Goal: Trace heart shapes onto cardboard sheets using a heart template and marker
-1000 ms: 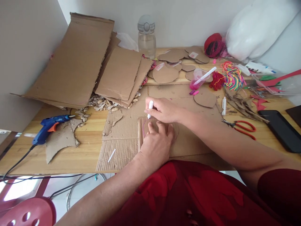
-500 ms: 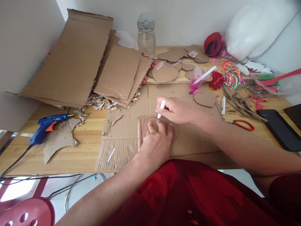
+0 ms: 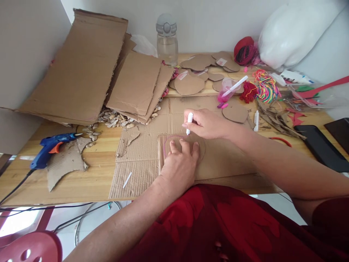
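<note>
Bare wood's left between the cardboard scrap point(image 3: 67, 162) and the ribbed mat point(image 3: 133, 178), then the cardboard sheet point(image 3: 223, 163) is pinned near the table point(image 3: 95, 187)'s front edge by the left hand point(image 3: 180, 163), fingers slightly spread, with the white marker point(image 3: 190, 123) pinched in the right hand point(image 3: 203, 123) near the sheet's far edge. The purple line point(image 3: 164, 145)'s lower end can't be made out by the left hand, and the red handle point(image 3: 282, 140) is mostly blocked by the right forearm point(image 3: 251, 149). Since a second ago, the marker's been shifted right and the line lengthened.
</note>
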The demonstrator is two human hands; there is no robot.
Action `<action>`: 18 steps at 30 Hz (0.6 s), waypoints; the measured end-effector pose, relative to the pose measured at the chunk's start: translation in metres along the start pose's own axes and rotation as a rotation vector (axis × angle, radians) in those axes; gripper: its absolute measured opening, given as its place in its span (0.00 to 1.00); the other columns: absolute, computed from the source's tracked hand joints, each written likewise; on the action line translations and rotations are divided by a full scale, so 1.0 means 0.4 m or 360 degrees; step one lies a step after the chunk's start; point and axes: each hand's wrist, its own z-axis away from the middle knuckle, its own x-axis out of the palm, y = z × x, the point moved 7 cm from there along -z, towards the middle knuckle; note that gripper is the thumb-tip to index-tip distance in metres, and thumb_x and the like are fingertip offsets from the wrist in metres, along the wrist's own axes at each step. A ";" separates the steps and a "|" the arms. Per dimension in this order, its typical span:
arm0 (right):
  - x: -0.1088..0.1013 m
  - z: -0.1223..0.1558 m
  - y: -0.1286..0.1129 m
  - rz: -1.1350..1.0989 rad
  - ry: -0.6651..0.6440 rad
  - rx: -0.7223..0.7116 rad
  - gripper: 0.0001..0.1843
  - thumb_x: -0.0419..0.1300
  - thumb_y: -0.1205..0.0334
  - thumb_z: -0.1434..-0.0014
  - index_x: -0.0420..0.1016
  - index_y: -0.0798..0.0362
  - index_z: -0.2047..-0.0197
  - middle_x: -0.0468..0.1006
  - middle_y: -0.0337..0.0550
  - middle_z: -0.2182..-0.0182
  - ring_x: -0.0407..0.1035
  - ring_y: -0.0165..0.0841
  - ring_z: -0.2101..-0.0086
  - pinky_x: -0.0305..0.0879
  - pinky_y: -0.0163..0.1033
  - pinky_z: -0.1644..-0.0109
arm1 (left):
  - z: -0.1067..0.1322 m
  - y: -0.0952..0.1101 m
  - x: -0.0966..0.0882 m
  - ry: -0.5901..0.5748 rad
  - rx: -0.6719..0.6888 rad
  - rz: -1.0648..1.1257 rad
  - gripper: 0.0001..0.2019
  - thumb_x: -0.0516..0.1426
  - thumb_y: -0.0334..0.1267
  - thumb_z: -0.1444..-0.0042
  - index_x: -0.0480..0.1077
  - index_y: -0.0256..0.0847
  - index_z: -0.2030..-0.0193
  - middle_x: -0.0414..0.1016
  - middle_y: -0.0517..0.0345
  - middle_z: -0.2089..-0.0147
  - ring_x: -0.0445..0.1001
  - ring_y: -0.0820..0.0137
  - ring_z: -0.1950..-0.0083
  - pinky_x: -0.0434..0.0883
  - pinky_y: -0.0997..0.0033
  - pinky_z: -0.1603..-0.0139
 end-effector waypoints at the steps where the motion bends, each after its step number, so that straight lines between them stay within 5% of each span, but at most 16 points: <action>1: -0.002 0.001 0.002 0.0005 0.0009 0.0011 0.08 0.56 0.58 0.33 0.64 0.50 0.64 0.75 0.37 0.74 0.63 0.31 0.73 0.52 0.38 0.64 | 0.000 0.001 0.001 -0.0008 0.0003 0.0000 0.34 0.55 0.38 0.34 0.56 0.40 0.22 0.64 0.23 0.29 0.70 0.22 0.35 0.84 0.44 0.59; 8: 0.027 -0.013 -0.028 -0.0111 0.0030 -0.0099 0.08 0.55 0.57 0.33 0.64 0.50 0.64 0.76 0.38 0.72 0.63 0.31 0.72 0.53 0.38 0.64 | -0.004 0.002 0.004 -0.0032 -0.0002 -0.0017 0.35 0.55 0.37 0.34 0.55 0.39 0.21 0.63 0.22 0.28 0.69 0.22 0.34 0.84 0.43 0.58; 18: -0.001 0.003 0.007 -0.0061 0.0051 0.0048 0.07 0.57 0.60 0.33 0.65 0.50 0.64 0.74 0.36 0.74 0.64 0.31 0.72 0.52 0.39 0.63 | -0.002 -0.001 0.000 -0.0034 -0.0016 0.0009 0.35 0.55 0.37 0.34 0.54 0.42 0.21 0.64 0.25 0.28 0.69 0.23 0.34 0.84 0.45 0.58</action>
